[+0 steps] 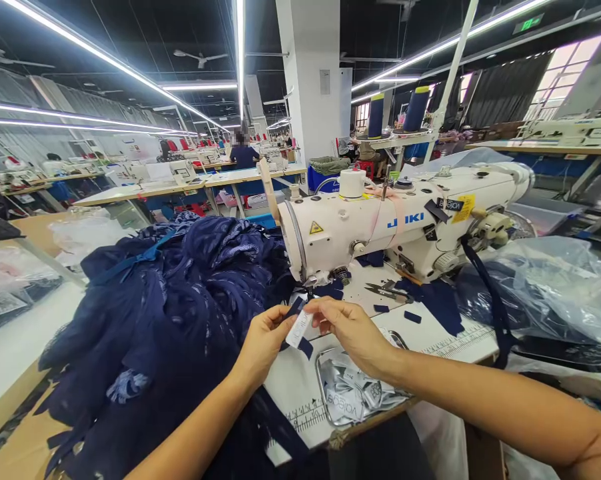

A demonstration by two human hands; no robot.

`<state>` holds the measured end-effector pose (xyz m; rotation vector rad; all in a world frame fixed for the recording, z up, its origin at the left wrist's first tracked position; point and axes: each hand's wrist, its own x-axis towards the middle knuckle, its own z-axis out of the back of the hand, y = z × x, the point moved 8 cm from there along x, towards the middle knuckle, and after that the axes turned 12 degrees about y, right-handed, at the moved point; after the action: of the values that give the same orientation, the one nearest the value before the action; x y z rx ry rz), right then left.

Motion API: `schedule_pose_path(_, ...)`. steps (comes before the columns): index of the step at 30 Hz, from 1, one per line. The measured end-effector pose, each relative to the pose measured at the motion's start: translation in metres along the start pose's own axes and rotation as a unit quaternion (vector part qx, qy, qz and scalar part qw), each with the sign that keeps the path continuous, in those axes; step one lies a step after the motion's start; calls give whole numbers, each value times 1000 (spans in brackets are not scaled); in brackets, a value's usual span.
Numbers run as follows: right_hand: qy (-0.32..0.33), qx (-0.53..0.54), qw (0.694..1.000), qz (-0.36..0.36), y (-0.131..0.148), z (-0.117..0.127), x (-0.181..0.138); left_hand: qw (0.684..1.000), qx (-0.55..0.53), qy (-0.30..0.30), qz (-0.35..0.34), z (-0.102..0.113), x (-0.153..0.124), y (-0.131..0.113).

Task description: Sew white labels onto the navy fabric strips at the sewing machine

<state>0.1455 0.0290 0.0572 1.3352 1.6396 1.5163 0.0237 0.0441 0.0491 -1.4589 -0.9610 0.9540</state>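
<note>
Both bare forearms rise from the bottom edge of the frame and converge near its centre. The left hand (263, 341) and right hand (354, 333) almost meet there, fingertips pinched closed, wrists slightly bent.

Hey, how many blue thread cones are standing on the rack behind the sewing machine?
2. One thread cone stands left on the rack, the other just right of it, both upright behind the sewing machine. Others could be hidden.
</note>
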Motion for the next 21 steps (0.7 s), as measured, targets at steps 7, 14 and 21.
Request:
schedule_pose_path(7, 1, -118, 992, 49, 5, -8, 6, 1000, 10, 13, -14, 3, -11, -5)
schedule_pose_path(14, 9, -176, 982, 72, 10, -7, 5, 999, 26, -18, 0, 7, -14, 3)
schedule_pose_path(21, 14, -89, 994, -56, -13, -1, 19, 1000, 5, -22, 7, 7, -14, 8)
